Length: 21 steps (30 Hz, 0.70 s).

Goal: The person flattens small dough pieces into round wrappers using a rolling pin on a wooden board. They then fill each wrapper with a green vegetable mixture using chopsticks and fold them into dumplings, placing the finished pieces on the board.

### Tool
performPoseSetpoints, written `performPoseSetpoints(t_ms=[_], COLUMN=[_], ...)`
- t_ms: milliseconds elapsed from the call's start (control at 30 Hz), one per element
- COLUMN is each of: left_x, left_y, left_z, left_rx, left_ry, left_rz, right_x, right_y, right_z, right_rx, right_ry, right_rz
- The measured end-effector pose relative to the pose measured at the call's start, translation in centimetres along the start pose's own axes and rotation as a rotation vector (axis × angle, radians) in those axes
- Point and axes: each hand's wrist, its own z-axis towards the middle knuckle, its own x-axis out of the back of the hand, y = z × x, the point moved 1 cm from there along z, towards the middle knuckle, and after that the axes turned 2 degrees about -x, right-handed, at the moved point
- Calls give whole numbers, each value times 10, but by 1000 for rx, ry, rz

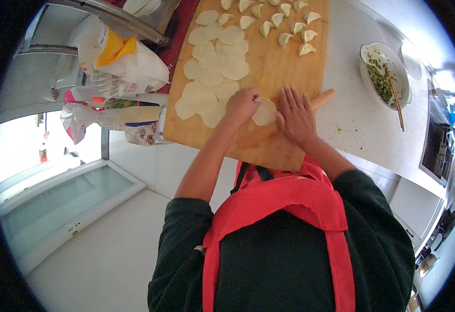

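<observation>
My left hand (pixel 244 104) pinches the left edge of a round dough wrapper (pixel 264 112) on the wooden board (pixel 266 150). Flat on a rolling pin (pixel 322 99) lies my right hand (pixel 295 113), its fingers extended, just right of that wrapper; the pin's handle sticks out past the board's right edge. Many overlapping dough wrappers (pixel 211 72) cover the board's left part. Several folded dumplings (pixel 285 39) stand at its far side.
On the white counter (pixel 352 136) at right, a white bowl (pixel 403 80) holds chopped green filling (pixel 379 82), with chopsticks (pixel 394 93) across it. Bits of filling lie on the counter. Plastic bags (pixel 134 70) stand left of the board.
</observation>
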Motion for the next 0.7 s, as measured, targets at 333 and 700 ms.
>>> performPoseSetpoints(t_ms=[333, 700], left_x=[8, 2], left_y=[18, -23], left_z=[-5, -12], left_rx=[-118, 76], left_ry=[-49, -280], left_rz=[168, -231], right_x=[-11, 0], right_y=[-8, -4], right_z=[63, 9], right_rx=[-52, 40], right_ry=[116, -27], right_rz=[-19, 11])
